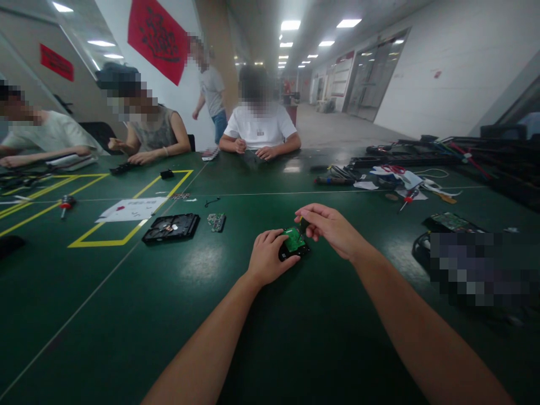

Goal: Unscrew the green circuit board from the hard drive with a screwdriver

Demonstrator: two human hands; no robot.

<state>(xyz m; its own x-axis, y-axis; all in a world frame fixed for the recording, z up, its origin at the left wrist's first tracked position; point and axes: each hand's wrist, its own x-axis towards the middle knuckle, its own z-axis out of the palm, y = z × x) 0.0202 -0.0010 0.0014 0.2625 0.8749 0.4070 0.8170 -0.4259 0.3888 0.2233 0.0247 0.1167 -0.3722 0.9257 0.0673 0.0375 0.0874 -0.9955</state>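
Note:
A small hard drive [291,254] with a green circuit board [294,241] facing up lies on the table in front of me. My left hand [266,256] grips it from the left, fingers along the far edge and thumb along the near one. Above the board's right side, my right hand [323,225] pinches a small screwdriver [303,225] with a dark and yellow handle. The screwdriver points down at the board; whether its tip sits in a screw is too small to tell. To the left lie a loose circuit board [216,223] and a larger black hard drive [171,228].
On the green table [126,315], a paper sheet [131,209] lies by yellow tape. Cables and scraps [396,177] and a red-handled screwdriver [408,198] are at the right, near another circuit board [453,222]. Another red screwdriver [66,205] lies far left. Several people sit around.

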